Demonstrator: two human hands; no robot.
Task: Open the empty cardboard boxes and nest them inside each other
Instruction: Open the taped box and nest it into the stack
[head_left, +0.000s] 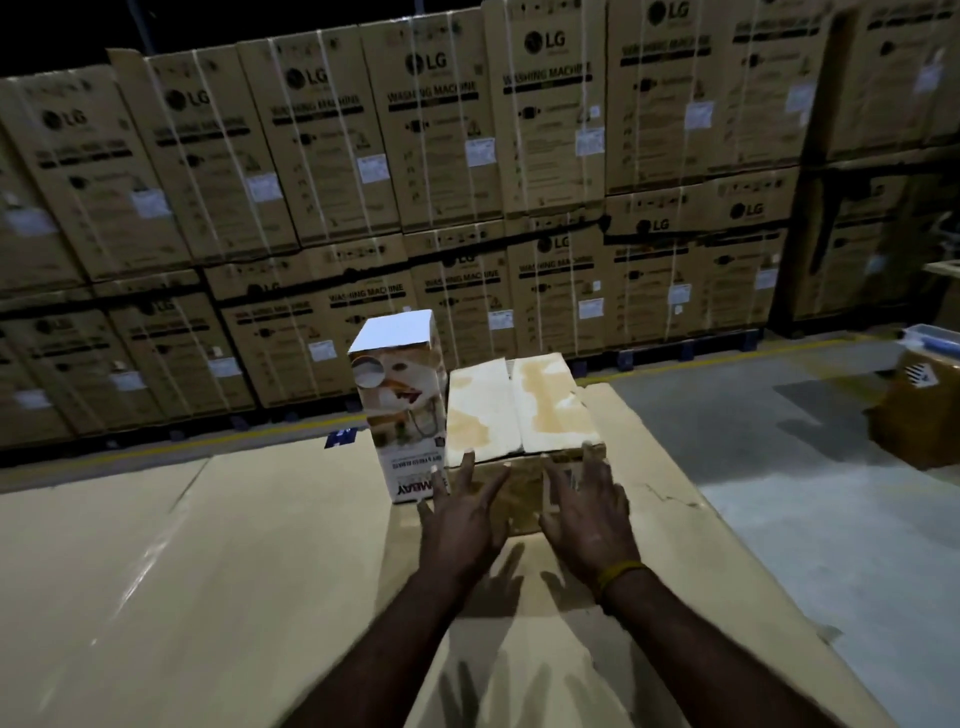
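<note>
Warehouse floor cardboard (208, 571) is holding a closed brown box (519, 410) just ahead, both spread-open hands, left hand (465, 512) and right hand (587, 512), reaching its near edge.

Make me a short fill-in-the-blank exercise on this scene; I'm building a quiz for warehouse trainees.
1. The brown cardboard box has its top flaps ____.
2. The tall printed box stands to the ____ of the brown cardboard box.
3. Both hands, the left hand and the right hand, have their fingers ____.
4. The stacked cartons behind are printed "Washing ____".

Missing words: closed; left; spread open; Machine
</note>
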